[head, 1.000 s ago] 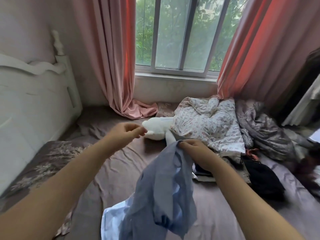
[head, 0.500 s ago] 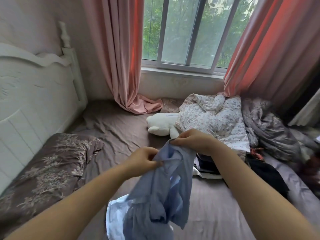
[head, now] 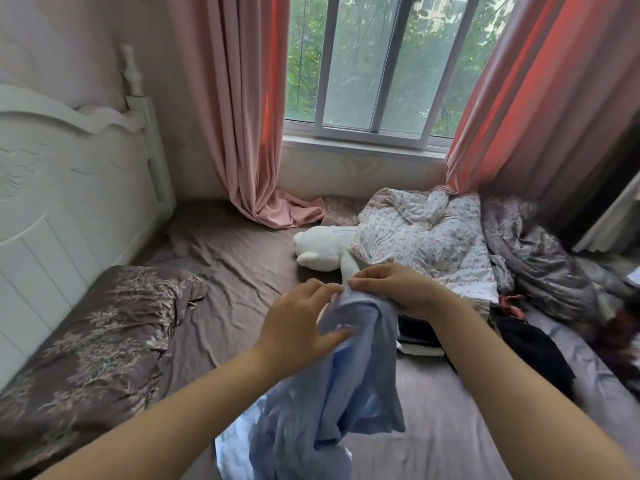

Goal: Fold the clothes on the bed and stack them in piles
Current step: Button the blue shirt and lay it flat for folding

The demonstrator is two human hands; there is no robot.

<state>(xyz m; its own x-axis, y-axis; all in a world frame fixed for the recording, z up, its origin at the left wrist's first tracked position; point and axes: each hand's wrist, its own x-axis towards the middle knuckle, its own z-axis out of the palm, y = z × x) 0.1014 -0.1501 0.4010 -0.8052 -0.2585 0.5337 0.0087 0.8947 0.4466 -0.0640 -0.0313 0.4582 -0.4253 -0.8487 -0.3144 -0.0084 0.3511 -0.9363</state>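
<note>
A light blue shirt (head: 349, 386) hangs bunched above the bed (head: 239, 268), its lower part trailing onto the sheet. My right hand (head: 394, 289) pinches its top edge from the right. My left hand (head: 298, 330) holds the cloth just below and to the left, thumb pressed on the fabric and fingers spread over it. A floral white garment (head: 429, 244) lies crumpled further back, and dark clothes (head: 530, 348) are heaped on the right.
A white plush bear (head: 322, 247) lies behind my hands. A patterned brown pillow (head: 90, 341) sits at the left by the white headboard (head: 69, 188). A grey patterned quilt (head: 540, 261) is piled at the right. Pink curtains (head: 242, 109) flank the window.
My left hand came from the empty air at the left over to the shirt and took hold of it beside the right hand. The camera tilted slightly.
</note>
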